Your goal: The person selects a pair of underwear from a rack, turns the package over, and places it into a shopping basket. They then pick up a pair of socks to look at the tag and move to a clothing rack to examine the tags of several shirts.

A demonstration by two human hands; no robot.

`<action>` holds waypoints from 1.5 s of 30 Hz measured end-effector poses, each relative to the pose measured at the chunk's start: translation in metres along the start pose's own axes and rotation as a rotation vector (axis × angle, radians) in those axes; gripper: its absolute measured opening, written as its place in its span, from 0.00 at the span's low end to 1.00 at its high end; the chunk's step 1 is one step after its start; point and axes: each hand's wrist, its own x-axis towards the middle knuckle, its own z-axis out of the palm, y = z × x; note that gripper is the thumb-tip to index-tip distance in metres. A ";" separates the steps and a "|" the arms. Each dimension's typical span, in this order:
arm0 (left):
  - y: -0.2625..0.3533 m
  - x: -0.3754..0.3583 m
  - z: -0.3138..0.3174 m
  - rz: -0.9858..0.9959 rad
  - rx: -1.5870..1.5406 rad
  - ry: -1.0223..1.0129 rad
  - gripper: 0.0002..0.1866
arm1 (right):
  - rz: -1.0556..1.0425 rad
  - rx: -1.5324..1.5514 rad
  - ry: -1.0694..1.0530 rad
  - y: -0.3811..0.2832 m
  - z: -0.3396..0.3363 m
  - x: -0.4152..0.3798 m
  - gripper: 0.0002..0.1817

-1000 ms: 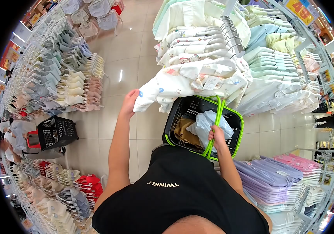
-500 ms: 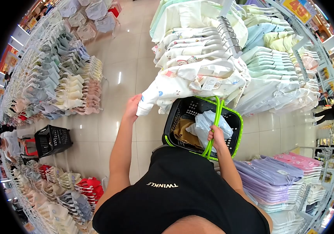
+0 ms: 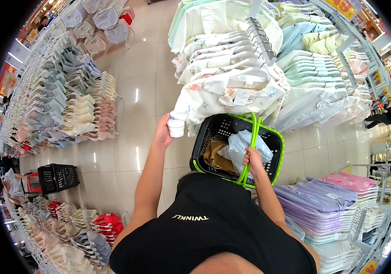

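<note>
My left hand [image 3: 162,131] is closed on the sleeve cuff of a white printed baby garment [image 3: 213,98], which hangs at the front of a rack with a paper tag [image 3: 242,97] on it. The sleeve slants down to the left from the hanger. With my right hand [image 3: 253,158] I grip the green handles [image 3: 255,130] of a black shopping basket [image 3: 209,129] with a green rim. A pale plastic bag [image 3: 241,145] and something brown and folded [image 3: 216,155] lie in the basket, right in front of my body.
Mint-green garments [image 3: 312,75] hang to the right of the printed ones. Folded purple clothes [image 3: 314,201] are stacked at the lower right. Racks of small clothes [image 3: 79,107] line the left, near a black cart [image 3: 58,178]. A person in black [image 3: 389,115] stands far right.
My left hand has shifted slightly right and down, with the cuff still in it. The sleeve now hangs closer to the rack. My right hand keeps its grip on the basket handles.
</note>
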 end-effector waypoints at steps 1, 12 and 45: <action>0.002 -0.003 0.010 -0.006 -0.044 0.018 0.16 | 0.000 0.005 0.002 0.000 0.000 0.000 0.09; -0.005 -0.002 -0.004 -0.057 -0.107 -0.074 0.15 | -0.001 0.012 -0.005 -0.001 -0.002 -0.001 0.09; -0.027 0.080 0.030 0.359 1.170 0.132 0.18 | -0.018 -0.007 -0.001 0.013 -0.010 -0.012 0.07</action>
